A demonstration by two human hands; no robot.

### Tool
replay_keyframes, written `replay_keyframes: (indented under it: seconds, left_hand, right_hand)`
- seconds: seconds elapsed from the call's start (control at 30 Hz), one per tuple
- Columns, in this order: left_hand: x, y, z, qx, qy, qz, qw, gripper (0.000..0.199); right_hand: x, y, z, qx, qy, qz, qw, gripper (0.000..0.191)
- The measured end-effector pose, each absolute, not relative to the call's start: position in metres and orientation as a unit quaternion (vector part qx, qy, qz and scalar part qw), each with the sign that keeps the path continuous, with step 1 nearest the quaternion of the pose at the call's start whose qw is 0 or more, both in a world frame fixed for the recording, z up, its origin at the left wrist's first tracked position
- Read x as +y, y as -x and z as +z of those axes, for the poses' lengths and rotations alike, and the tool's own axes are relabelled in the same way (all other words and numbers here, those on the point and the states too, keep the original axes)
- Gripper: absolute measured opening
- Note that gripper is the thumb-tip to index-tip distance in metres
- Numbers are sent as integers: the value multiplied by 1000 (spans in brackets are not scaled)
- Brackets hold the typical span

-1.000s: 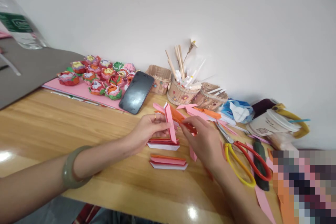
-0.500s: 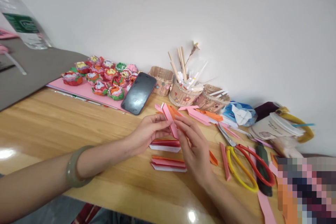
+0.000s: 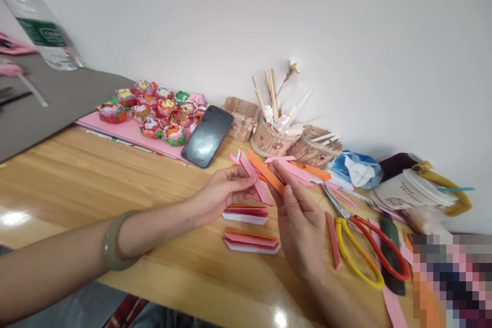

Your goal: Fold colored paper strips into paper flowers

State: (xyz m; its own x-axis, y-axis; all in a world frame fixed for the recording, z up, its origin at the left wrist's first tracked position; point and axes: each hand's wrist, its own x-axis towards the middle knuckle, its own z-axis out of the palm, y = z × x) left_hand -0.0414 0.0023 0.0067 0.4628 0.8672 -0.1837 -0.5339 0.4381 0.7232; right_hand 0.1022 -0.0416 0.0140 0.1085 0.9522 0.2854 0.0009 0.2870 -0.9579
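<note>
My left hand [image 3: 230,187] pinches a folded pink paper strip [image 3: 253,177] between thumb and fingers, with a white edge showing at its top. Just right of it, my right hand [image 3: 300,215] grips an orange paper strip [image 3: 267,171] that slants up to the left. Below both hands lie two small stacks of folded paper strips, an upper stack [image 3: 245,218] in red and white and a lower stack [image 3: 251,242] in orange, pink, red and white. Loose pink strips [image 3: 295,171] lie behind my right hand.
Scissors [image 3: 361,241] with yellow and red handles lie at the right over a dark green tool [image 3: 392,251]. Behind stand woven baskets [image 3: 277,138], one with sticks, and a white cup [image 3: 409,189]. A phone [image 3: 207,136] leans beside several paper flowers [image 3: 151,127].
My right hand has moved right, away from the pink strip, and now holds the orange strip apart from it. My left hand keeps the pink strip. The view has shifted slightly.
</note>
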Motion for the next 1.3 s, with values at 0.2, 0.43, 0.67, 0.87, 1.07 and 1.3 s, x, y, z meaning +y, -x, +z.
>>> replay_keyframes:
  seconds: [0.2, 0.43, 0.67, 0.87, 1.07, 1.3]
  left_hand:
    - [2, 40, 8, 279, -284, 448, 800, 19]
    - [3, 41, 6, 283, -284, 450, 798, 17]
    - [4, 40, 4, 274, -300, 459, 790, 19]
    - [4, 40, 5, 293, -333, 477, 759, 19]
    - [6, 42, 11, 317, -408, 473, 714, 28]
    - [7, 47, 14, 283, -408, 419, 760, 27]
  right_hand:
    - [-44, -99, 17, -580, 482, 355, 552, 30]
    - [-46, -99, 16, -561, 468, 383, 566, 30]
    - [-44, -98, 17, -586, 496, 386, 511, 30]
    - [-39, -99, 21, -546, 518, 427, 501, 30]
    - [-35, -105, 23, -506, 506, 491, 497, 27]
    - [-34, -106, 22, -486, 460, 565, 482, 29]
